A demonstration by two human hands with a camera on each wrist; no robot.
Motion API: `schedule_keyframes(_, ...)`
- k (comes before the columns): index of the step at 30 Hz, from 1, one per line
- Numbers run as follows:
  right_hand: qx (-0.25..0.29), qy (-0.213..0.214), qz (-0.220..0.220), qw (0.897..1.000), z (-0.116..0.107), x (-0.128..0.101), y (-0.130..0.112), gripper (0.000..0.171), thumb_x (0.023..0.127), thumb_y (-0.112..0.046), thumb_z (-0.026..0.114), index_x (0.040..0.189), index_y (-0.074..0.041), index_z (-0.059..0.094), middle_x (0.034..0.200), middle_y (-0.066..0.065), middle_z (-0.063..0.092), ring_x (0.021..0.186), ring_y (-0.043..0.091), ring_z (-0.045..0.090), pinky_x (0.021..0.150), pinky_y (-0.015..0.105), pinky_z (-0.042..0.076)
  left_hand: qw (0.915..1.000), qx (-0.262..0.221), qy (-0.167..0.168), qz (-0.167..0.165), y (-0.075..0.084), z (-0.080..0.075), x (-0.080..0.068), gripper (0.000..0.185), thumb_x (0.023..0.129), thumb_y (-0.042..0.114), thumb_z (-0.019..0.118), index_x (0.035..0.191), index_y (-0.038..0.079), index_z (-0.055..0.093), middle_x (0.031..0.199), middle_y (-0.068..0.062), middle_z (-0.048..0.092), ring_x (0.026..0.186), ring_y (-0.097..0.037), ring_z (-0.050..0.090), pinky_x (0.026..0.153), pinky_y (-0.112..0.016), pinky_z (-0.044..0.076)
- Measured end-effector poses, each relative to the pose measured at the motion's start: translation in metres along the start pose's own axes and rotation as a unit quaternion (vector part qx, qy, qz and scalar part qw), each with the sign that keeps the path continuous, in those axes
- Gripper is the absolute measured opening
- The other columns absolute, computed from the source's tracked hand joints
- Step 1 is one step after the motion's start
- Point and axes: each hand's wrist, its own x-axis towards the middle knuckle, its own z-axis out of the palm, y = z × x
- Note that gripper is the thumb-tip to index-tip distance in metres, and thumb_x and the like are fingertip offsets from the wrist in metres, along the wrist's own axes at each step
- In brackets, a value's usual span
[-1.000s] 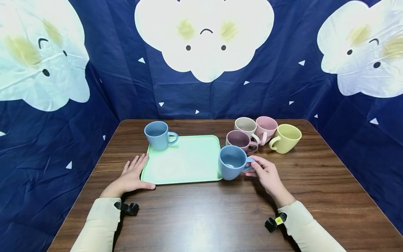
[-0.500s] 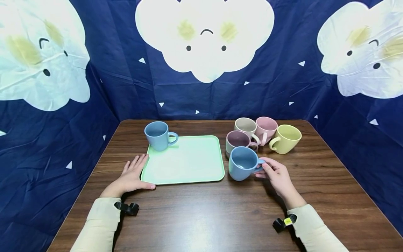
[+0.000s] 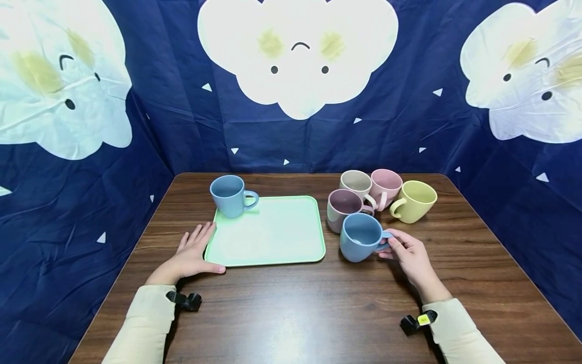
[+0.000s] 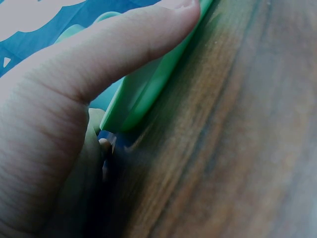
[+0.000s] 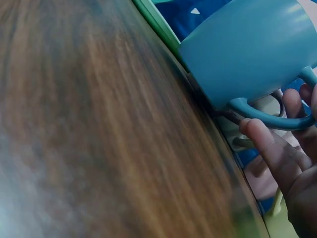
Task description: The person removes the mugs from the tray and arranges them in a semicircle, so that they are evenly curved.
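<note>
My right hand point(image 3: 409, 255) grips the handle of a blue mug point(image 3: 356, 245), which stands upright just right of the tray and in front of the purple mug. In the right wrist view the fingers curl at the handle of that blue mug point(image 5: 252, 54). A light green tray point(image 3: 273, 237) lies at the left middle of the table. Against its left side and front corner rests my left hand point(image 3: 188, 258), fingers spread and straight, thumb along the front edge. Another blue mug point(image 3: 229, 197) stands at the tray's back left corner, handle to the right.
Behind the held mug a purple mug point(image 3: 338, 215), a grey mug point(image 3: 352, 179) and a pink mug point(image 3: 385, 184) cluster together. A yellow mug point(image 3: 416, 202) stands to their right. Dark blue cloth with clouds point(image 3: 291, 136) hangs behind the wooden table point(image 3: 291, 308).
My right hand has moved the blue mug to the right, from the tray's right edge to a spot clear of it. The left hand stays in place at the tray.
</note>
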Motion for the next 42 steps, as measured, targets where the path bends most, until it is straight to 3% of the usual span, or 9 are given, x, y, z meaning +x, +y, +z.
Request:
schedule_keyframes(11,0.000,-0.003,0.004,1.000,-0.0033,0.0006,0.0041,0.024,0.105,0.000,0.047,0.121,0.001,0.066,0.096,0.006,0.074,0.082,0.020,0.075,0.070,0.037,0.062,1.0000,0.002,0.001,0.000,-0.0017,0.0010,0.0011,0.134,0.069,0.062,0.083,0.161,0.001,0.007,0.165,-0.031,0.006,0.151,-0.051,-0.001,0.115,-0.070,-0.004)
schedule_keyframes(22,0.004,-0.015,0.018,1.000,-0.0049,-0.0005,0.0047,0.026,0.106,-0.001,0.047,0.121,-0.007,0.067,0.097,0.004,0.073,0.083,0.023,0.076,0.069,0.038,0.062,1.0000,0.004,0.000,0.000,-0.0011,0.0005,0.0010,0.134,0.069,0.062,0.083,0.161,0.000,0.007,0.164,-0.031,0.006,0.151,-0.051,-0.002,0.115,-0.069,-0.005)
schedule_keyframes(42,0.030,-0.027,0.022,0.999,-0.0057,-0.0009,0.0054,0.030,0.105,0.002,0.045,0.122,-0.010,0.068,0.098,0.004,0.073,0.083,0.023,0.076,0.068,0.037,0.062,1.0000,0.004,0.002,0.003,-0.0030,0.0015,0.0019,0.135,0.069,0.062,0.084,0.161,0.001,0.007,0.165,-0.031,0.006,0.151,-0.051,-0.001,0.115,-0.070,-0.004)
